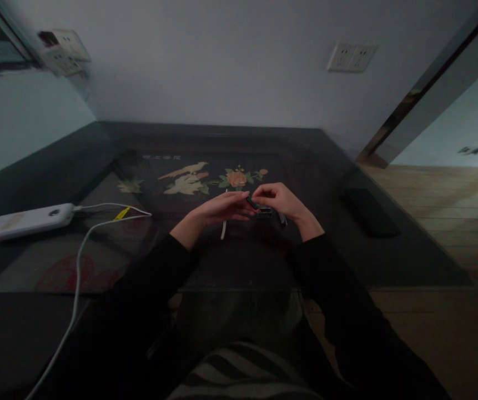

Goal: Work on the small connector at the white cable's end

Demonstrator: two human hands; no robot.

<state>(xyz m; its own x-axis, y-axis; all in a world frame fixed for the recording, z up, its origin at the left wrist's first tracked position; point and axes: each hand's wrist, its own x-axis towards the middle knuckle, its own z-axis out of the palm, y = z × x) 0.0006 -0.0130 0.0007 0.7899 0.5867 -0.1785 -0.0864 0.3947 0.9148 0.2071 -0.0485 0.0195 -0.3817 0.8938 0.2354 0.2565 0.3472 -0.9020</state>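
Over the middle of the dark glass-topped bench the two hands meet, fingertips nearly touching. Between them sits a small dark object, too dim and small to name; it lies just under the fingertips, at the point where both hands come together. The right hand curls over it from the right, thumb and fingers pinched closed on its upper end, so its grip holds the object. The left hand reaches in from the left with fingers stretched flat, their tips touching the near end of the same object; whether this grip is closed on it or only resting against it I cannot tell. A thin white strip hangs down just below the left hand, close beside the object.

Beneath the glass, behind the hands, shows a painted bird and flower design. Well apart at the left edge lies a white power bank, with a white cable running from it toward the near edge. A flat dark item lies to the right. Two wall sockets sit on the wall beyond.
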